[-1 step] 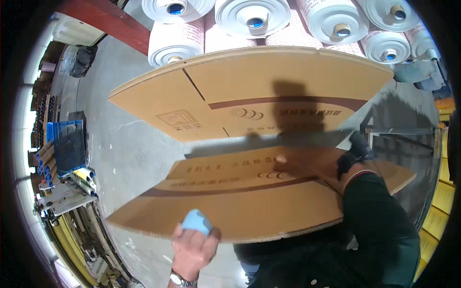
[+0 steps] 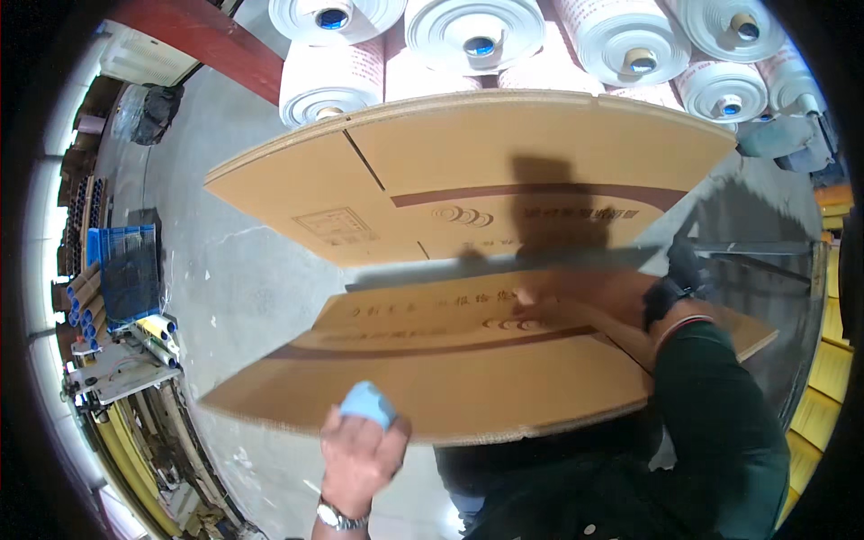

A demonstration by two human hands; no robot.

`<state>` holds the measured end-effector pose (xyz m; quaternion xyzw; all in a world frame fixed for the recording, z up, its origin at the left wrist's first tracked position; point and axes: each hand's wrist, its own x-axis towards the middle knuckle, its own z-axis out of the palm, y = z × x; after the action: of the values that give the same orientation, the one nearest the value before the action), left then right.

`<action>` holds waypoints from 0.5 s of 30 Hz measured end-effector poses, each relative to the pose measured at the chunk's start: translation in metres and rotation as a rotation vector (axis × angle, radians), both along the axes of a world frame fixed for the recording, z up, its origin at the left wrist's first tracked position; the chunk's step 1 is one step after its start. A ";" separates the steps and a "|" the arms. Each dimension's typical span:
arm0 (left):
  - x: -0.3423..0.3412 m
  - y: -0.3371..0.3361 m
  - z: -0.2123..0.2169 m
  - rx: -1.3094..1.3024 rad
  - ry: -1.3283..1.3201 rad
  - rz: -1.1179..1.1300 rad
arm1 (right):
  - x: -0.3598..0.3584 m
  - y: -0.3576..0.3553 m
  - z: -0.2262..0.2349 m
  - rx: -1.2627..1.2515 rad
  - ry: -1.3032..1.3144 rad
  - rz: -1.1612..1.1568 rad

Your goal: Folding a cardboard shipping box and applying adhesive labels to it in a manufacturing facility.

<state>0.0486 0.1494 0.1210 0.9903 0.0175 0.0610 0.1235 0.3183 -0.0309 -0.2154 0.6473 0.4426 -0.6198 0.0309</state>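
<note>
Left hand [image 2: 364, 453]: fingers curled closed about light-blue piece [image 2: 367, 404], which juts beyond the knuckles. Flattened carton [image 2: 459, 391] spreads from beside these fingers to below the right hand [image 2: 589, 301]; right fingers blurred, opening and grip cannot be told.

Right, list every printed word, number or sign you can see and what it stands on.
I won't copy wording out.
Near cardboard: dark characters, ring emblem; partly blurred.
Far cardboard: brown lettering, row of rings, boxed panel; panel print too small.
White rolls: red print, too small.
</note>
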 end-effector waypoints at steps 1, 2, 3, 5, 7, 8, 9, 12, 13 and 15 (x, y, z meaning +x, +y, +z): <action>0.008 0.008 -0.009 0.005 -0.009 0.018 | 0.026 0.011 0.024 0.053 0.000 0.060; 0.017 0.017 -0.020 0.011 -0.013 0.039 | 0.046 0.024 0.052 0.107 0.005 0.123; 0.032 0.032 -0.034 -0.006 -0.049 0.036 | 0.065 0.036 0.110 0.088 0.207 0.027; 0.059 0.056 -0.040 0.031 -0.102 0.053 | 0.075 0.051 0.215 0.207 0.420 -0.113; 0.092 0.078 -0.059 0.053 -0.118 0.032 | 0.078 0.041 0.274 0.312 0.410 -0.180; 0.110 0.089 -0.065 0.054 -0.109 0.017 | 0.074 0.033 0.305 0.487 0.070 -0.073; 0.127 0.096 -0.059 0.063 -0.110 0.043 | 0.070 0.029 0.321 0.660 -0.259 0.046; 0.165 0.104 -0.037 0.037 -0.167 0.126 | 0.083 0.029 0.297 0.606 -0.605 -0.128; 0.167 0.102 -0.029 0.039 -0.177 0.129 | 0.094 0.031 0.289 0.610 -0.614 -0.123; 0.158 0.101 -0.012 -0.035 -0.527 0.198 | 0.112 0.047 0.272 0.624 -0.910 -0.045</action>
<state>0.2065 0.2506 0.1089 0.9316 0.0823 0.3276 0.1343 0.4301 0.0159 0.0563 0.8375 0.5335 -0.1173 0.0126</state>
